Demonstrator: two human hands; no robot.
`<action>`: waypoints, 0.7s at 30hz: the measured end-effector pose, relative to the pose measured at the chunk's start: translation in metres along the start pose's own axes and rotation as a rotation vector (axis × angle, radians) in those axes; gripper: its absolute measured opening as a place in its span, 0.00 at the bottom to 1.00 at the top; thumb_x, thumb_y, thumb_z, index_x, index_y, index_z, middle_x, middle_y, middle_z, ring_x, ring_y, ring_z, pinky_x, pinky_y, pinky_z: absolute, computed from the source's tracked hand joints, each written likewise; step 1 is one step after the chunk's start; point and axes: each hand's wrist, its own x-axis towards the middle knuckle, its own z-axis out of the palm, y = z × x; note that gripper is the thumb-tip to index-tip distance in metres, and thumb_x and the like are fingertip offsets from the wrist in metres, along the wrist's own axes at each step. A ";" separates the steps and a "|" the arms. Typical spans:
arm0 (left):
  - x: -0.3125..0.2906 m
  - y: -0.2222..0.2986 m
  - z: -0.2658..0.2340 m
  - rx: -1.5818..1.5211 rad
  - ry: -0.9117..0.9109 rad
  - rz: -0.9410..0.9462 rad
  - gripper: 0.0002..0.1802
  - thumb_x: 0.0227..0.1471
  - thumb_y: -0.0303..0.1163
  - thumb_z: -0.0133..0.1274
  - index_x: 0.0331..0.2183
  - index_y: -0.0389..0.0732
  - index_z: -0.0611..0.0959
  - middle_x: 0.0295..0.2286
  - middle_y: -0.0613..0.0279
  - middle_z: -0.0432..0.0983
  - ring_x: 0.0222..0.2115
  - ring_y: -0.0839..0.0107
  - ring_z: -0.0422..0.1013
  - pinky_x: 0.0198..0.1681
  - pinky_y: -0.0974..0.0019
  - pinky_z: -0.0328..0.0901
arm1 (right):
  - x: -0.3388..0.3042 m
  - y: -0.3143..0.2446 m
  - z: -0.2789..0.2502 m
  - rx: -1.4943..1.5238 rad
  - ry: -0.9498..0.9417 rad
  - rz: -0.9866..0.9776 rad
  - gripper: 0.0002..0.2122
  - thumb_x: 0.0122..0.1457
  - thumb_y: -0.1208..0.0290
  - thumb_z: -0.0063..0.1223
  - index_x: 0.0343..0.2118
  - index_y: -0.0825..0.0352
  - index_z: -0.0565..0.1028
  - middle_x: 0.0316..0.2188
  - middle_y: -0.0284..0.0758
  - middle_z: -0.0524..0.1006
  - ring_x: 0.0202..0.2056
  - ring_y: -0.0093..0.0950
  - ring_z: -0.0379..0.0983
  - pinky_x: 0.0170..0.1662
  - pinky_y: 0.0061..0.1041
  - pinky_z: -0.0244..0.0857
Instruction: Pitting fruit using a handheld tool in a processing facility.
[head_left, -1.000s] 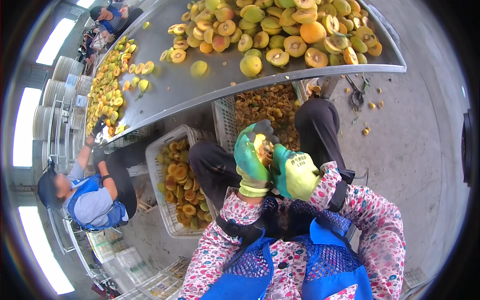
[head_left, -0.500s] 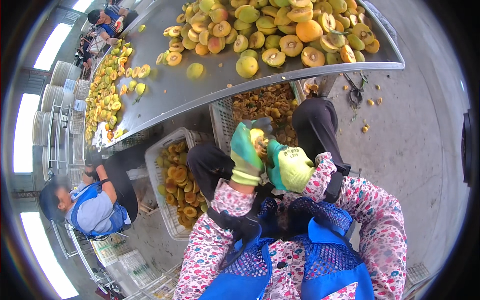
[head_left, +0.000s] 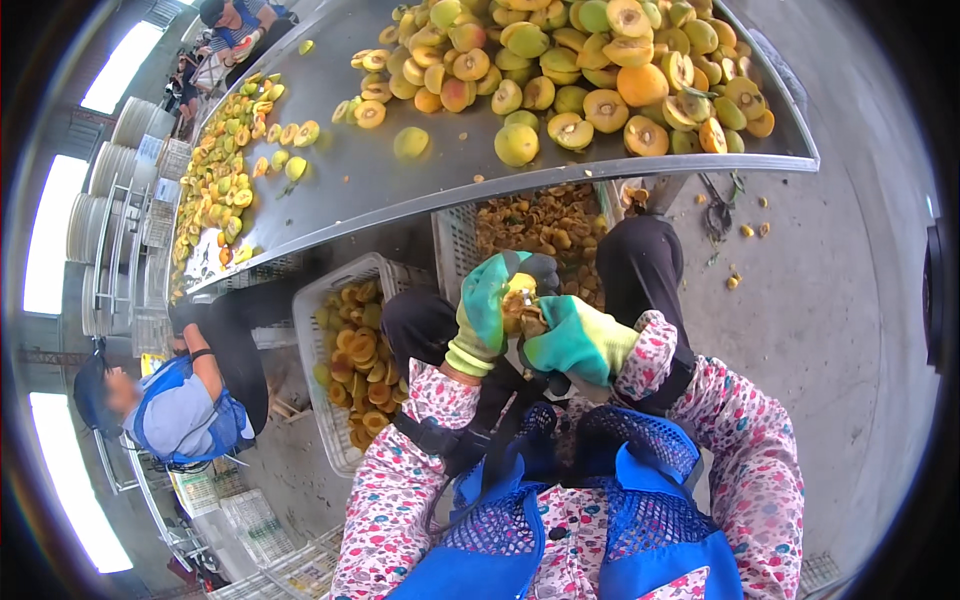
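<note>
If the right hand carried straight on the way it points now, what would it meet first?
Most likely the yellow-brown fruit piece held in the left hand: the right hand points left toward it. Depth is unclear; they may be touching.

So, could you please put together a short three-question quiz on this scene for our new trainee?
1. Name it: what is between the gloved left hand and the gloved right hand?
2. True or false: every fruit on the metal table is whole.
3. Choose: on which side of the person is the nearest co-worker?
A) left
B) right

Key:
1. A yellowish piece of fruit.
2. False; fruit halves with cut faces show there.
3. A.
</note>
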 end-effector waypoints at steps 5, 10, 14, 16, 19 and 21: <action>-0.005 0.012 0.011 0.018 0.079 0.090 0.27 0.59 0.46 0.41 0.41 0.28 0.77 0.35 0.50 0.77 0.33 0.64 0.74 0.40 0.63 0.69 | -0.007 0.003 0.006 0.332 -0.106 -0.220 0.06 0.49 0.74 0.55 0.29 0.68 0.74 0.18 0.29 0.71 0.20 0.19 0.67 0.23 0.22 0.62; 0.002 0.022 0.013 0.000 0.157 0.053 0.21 0.58 0.41 0.47 0.38 0.30 0.78 0.34 0.53 0.78 0.31 0.67 0.75 0.37 0.66 0.70 | 0.004 0.010 0.012 0.092 0.129 0.052 0.12 0.50 0.71 0.55 0.35 0.71 0.71 0.17 0.36 0.72 0.20 0.31 0.72 0.24 0.28 0.65; 0.001 0.020 0.012 0.006 0.137 0.013 0.20 0.58 0.40 0.46 0.38 0.30 0.78 0.34 0.53 0.78 0.31 0.68 0.75 0.36 0.67 0.70 | -0.002 0.012 0.019 -0.763 0.481 -0.319 0.16 0.48 0.64 0.57 0.33 0.71 0.71 0.23 0.49 0.75 0.26 0.45 0.74 0.29 0.35 0.66; 0.001 0.021 0.015 0.053 0.082 0.012 0.20 0.58 0.40 0.46 0.38 0.30 0.78 0.33 0.54 0.78 0.31 0.69 0.75 0.36 0.68 0.70 | -0.012 -0.012 0.022 -0.634 0.391 0.028 0.13 0.49 0.64 0.55 0.31 0.71 0.72 0.22 0.44 0.75 0.23 0.38 0.74 0.28 0.33 0.66; -0.003 0.012 0.015 0.331 0.113 0.197 0.20 0.59 0.40 0.45 0.38 0.30 0.78 0.32 0.54 0.78 0.30 0.68 0.75 0.35 0.67 0.71 | -0.008 -0.003 0.007 -0.015 0.134 0.055 0.14 0.51 0.62 0.53 0.31 0.70 0.72 0.23 0.38 0.75 0.22 0.30 0.74 0.25 0.31 0.67; -0.005 0.005 0.025 0.284 0.182 0.283 0.20 0.59 0.39 0.46 0.40 0.30 0.77 0.33 0.52 0.77 0.30 0.66 0.75 0.35 0.65 0.71 | -0.013 0.010 -0.001 0.357 -0.040 0.026 0.13 0.50 0.63 0.54 0.33 0.68 0.73 0.23 0.35 0.74 0.23 0.22 0.72 0.29 0.25 0.67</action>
